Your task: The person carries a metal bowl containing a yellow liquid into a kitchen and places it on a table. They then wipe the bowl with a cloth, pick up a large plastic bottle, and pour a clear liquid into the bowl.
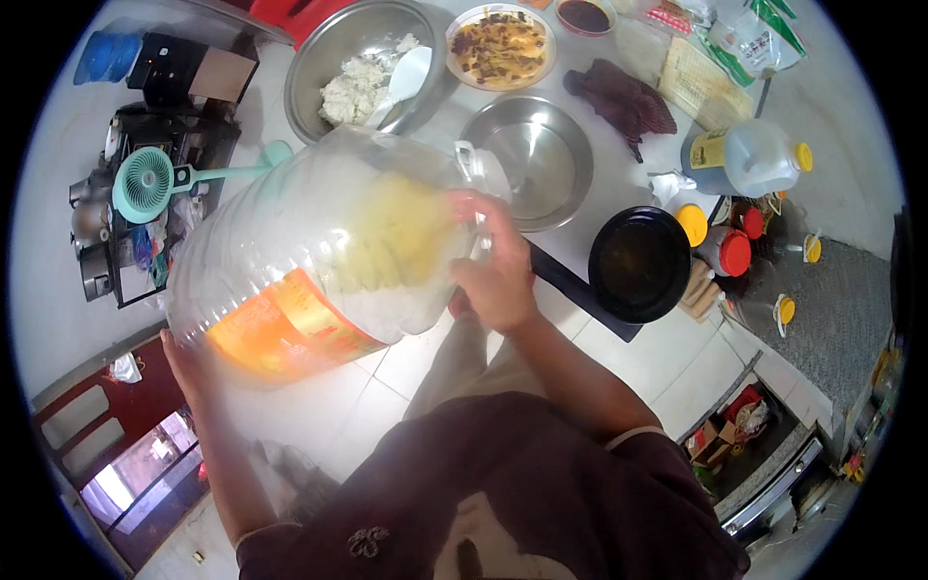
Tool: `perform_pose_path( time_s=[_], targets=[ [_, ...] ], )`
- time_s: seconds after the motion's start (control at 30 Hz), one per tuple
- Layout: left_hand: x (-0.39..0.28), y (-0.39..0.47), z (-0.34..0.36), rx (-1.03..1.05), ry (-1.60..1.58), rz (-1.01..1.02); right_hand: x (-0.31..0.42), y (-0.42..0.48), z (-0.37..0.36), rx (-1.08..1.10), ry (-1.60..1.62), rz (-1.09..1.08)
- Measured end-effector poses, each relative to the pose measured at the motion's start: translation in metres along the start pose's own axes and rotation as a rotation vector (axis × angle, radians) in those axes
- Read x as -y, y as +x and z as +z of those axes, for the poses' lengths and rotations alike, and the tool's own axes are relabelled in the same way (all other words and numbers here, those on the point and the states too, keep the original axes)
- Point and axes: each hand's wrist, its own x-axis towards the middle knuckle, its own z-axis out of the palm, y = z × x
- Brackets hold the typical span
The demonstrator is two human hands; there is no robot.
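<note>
I hold a large clear plastic jug [290,217] tilted across my front, its orange label [290,333] facing down toward me. My left hand [185,370] supports the base end, most of its fingers hidden behind the plastic. Near the neck, my right hand [500,261] grips the jug with thumb and fingers spread around it. A yellow patch shows through the upper side; I cannot tell whether it is liquid inside. The neck end overlaps the edge of a round stainless steel basin [551,167] in my view, and its opening is hard to make out.
A steel bowl [304,80] holds white dough-like food and a white scoop [409,72]. Beyond are a plate of topped food [500,47], dark sauce [586,16] and a dark cloth [627,101]. Rightward stand a black pan [639,264] and a vinegar-like jug [754,159]. A mint fan [145,181] is left.
</note>
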Motion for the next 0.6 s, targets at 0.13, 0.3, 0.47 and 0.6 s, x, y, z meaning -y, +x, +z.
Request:
perform_pose_path(
  time_s=[0.13,0.3,0.47,0.6],
  targets=[
    [-0.021,-0.015,0.035,-0.101,-0.087,-0.047,0.001,0.002,0.002,-0.02,-0.02,-0.043],
    [-0.033,-0.014,0.05,-0.092,-0.07,-0.027,-0.006,0.003,0.002,-0.029,0.02,-0.036],
    [-0.038,-0.015,0.046,-0.084,-0.088,0.021,-0.007,0.005,0.001,-0.017,0.048,-0.103],
    [-0.046,-0.017,0.052,0.009,-0.094,0.057,-0.008,0.004,-0.002,-0.032,0.032,-0.108]
  ],
)
